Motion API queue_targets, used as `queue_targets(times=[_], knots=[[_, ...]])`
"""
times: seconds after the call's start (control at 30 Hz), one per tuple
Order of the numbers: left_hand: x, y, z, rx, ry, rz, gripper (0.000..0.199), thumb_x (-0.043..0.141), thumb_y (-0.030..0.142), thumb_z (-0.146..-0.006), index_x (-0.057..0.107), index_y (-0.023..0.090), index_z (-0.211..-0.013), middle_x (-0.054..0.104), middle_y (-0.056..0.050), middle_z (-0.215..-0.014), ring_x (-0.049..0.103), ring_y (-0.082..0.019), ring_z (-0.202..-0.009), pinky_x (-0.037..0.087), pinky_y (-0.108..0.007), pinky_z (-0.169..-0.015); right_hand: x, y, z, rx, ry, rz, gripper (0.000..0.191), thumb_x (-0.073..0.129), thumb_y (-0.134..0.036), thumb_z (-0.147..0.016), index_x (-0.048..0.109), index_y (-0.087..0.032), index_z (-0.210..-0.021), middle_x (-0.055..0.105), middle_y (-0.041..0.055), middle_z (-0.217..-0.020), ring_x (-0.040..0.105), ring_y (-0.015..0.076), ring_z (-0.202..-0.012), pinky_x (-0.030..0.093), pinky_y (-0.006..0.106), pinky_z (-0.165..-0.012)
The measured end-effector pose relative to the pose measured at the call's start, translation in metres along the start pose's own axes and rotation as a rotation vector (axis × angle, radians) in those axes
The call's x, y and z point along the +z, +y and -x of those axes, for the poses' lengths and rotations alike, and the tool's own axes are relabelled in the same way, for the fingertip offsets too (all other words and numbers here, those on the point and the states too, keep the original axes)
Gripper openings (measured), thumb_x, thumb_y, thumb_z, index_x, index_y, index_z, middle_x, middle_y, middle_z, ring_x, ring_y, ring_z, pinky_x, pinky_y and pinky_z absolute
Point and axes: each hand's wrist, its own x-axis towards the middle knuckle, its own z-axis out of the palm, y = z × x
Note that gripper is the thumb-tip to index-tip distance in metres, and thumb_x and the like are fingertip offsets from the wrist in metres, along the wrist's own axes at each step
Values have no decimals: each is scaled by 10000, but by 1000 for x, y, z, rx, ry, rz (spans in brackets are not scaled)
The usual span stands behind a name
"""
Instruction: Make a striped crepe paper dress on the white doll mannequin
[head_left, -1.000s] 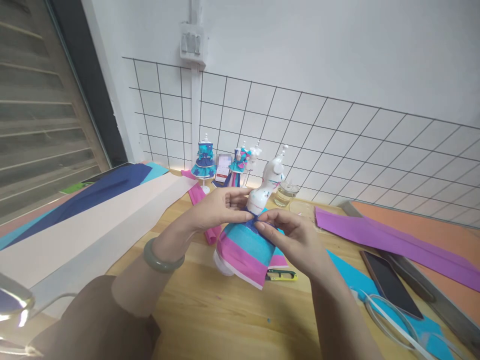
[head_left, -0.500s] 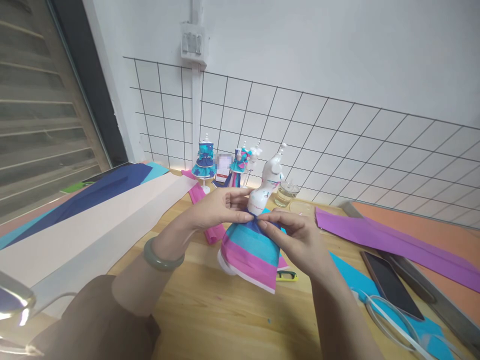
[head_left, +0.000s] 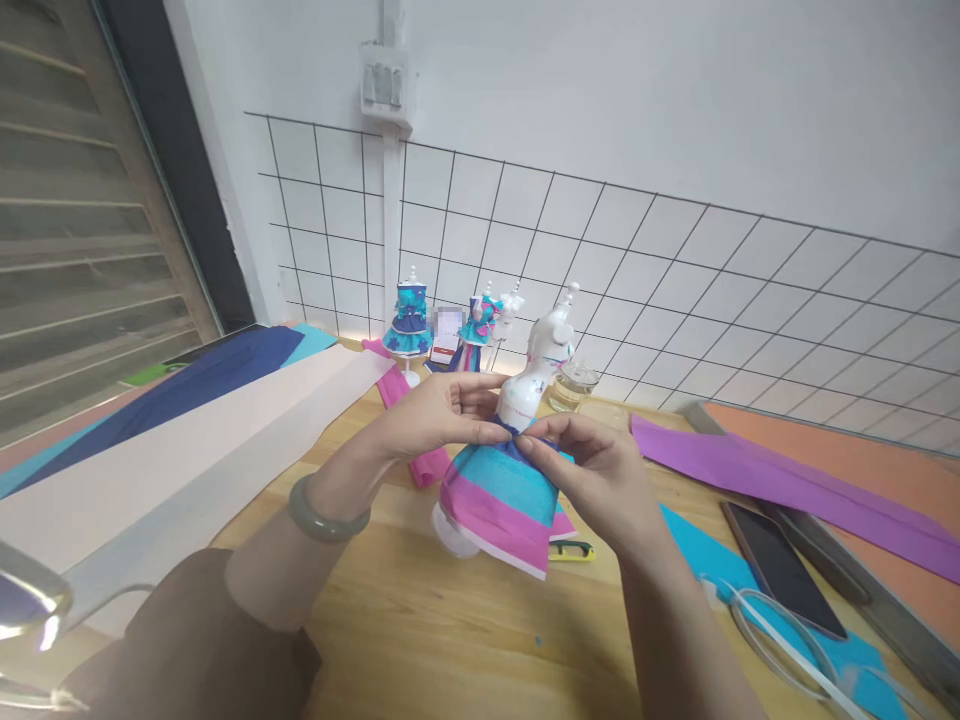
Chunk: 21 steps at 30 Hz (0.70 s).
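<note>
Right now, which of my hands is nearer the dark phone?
Right. Your right hand is left of the dark phone, at the striped skirt; your left hand is farther left, also at the skirt.

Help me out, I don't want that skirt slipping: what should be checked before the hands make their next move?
1. Left hand at the waist: ok. Thumb at the front, fingers reaching behind the mannequin.
2. Right hand on the striped skirt: ok. Thumb and forefinger pinch the blue waist at the front.
3. Mannequin upright: not ok. It leans, its top toward the right of the picture.
4. Waist fastened: cannot tell. The fingers cover the spot.
5. Yellow-and-black tool fully visible: not ok. The skirt hides one end.
6. Glass of liquid standing upright: ok. It stands beyond the right hand.
</note>
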Motion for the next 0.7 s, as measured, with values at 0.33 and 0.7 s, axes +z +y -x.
queue_targets(times=[0.33, 0.7], knots=[[1, 0, -1, 9, -15, 9, 655, 755, 113, -645, 526, 135, -1258, 596, -159, -1228, 532, -274, -1172, 446, -376, -962, 0, 1, -2, 46, -16, -17, 178, 696, -359, -731, 668, -184, -731, 672, 32, -709, 571, 141, -632, 428, 252, -548], [5, 1, 1, 22, -25, -26, 513, 709, 256, -730, 572, 179, -1218, 638, -119, -1172, 551, -264, -1147, 472, -366, -927, 0, 0, -3, 72, -22, 8, 212, 702, -375, -713, 637, -173, -721, 652, 32, -700, 555, 140, -635, 428, 257, -559]])
